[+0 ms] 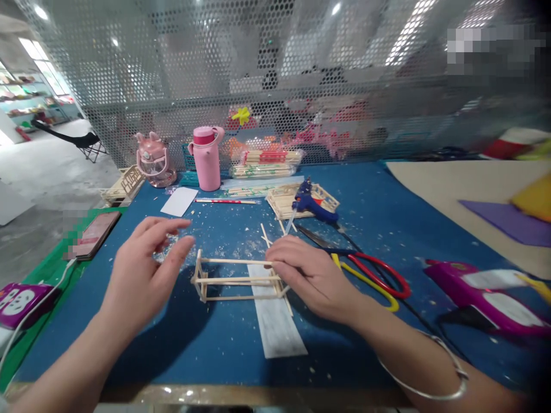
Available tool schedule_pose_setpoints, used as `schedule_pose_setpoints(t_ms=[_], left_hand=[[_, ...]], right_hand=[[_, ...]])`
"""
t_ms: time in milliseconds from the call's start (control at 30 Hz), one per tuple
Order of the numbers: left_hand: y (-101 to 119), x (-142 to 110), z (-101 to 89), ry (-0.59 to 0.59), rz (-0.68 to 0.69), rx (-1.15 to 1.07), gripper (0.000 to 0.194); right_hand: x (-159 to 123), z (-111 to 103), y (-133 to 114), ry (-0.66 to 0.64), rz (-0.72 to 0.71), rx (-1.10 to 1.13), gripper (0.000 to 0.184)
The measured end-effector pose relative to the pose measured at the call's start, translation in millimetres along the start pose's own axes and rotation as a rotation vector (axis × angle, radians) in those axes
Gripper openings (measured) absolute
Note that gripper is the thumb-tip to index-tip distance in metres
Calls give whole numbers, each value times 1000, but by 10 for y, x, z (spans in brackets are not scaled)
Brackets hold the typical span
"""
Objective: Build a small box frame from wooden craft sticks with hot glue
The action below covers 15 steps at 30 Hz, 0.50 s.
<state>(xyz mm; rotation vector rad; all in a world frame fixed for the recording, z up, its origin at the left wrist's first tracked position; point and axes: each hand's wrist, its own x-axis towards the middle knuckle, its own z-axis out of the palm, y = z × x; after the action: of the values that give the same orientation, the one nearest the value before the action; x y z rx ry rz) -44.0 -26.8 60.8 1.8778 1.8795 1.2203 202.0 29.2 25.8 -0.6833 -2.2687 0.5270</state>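
Blue desk (pixel 353 350) has stick frame (pixel 235 261) mid-surface, left grip (pixel 148 269) spread at its nine o'clock, right grip (pixel 314 275) pinching its three o'clock end; likely steadying step, next move needs light, even hold.

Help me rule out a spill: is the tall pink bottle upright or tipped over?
Upright. The tall pink bottle stands with its base on the blue tabletop and its darker lid on top.

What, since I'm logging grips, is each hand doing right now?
Left hand: open, empty, near the stick frame.
Right hand: fingers closed on the stick frame's right end.
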Motion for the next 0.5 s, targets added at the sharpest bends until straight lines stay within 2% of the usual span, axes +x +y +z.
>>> schedule_pose_setpoints(t_ms=[33, 67, 100, 167, 200, 233, 300, 367, 433, 467, 500], left_hand=[[1, -103, 21, 76, -55, -20, 24], [1, -219, 67, 91, -128, -78, 21], [4, -337, 137, 32, -213, -181, 24], [33, -537, 341, -232, -366, -452, 33], [62, -604, 461, -319, -458, -596, 40], [101, -642, 580, -354, -545, -750, 51], [197, -641, 784, -354, -664, -991, 57], [292, -567, 901, -278, -724, -1131, 44], [368, -460, 915, -207, -769, -1238, 20], [396, -403, 886, -189, -795, -1280, 14], [419, -344, 835, -182, -824, -1313, 16]], right_hand=[[-6, 4, 1, 15, 21, 14, 25], [-12, 9, 2, 38, 55, 35, 25], [-18, 17, 2, 69, 102, 68, 26], [-26, 39, -3, 140, 220, 165, 27], [-28, 52, -9, 171, 276, 224, 28], [-28, 66, -19, 193, 322, 287, 28], [-25, 92, -45, 209, 377, 404, 30], [-22, 106, -70, 189, 386, 493, 34], [-21, 104, -73, 195, 367, 554, 35], [-21, 94, -59, 217, 353, 566, 35], [-22, 79, -32, 259, 339, 568, 35]])
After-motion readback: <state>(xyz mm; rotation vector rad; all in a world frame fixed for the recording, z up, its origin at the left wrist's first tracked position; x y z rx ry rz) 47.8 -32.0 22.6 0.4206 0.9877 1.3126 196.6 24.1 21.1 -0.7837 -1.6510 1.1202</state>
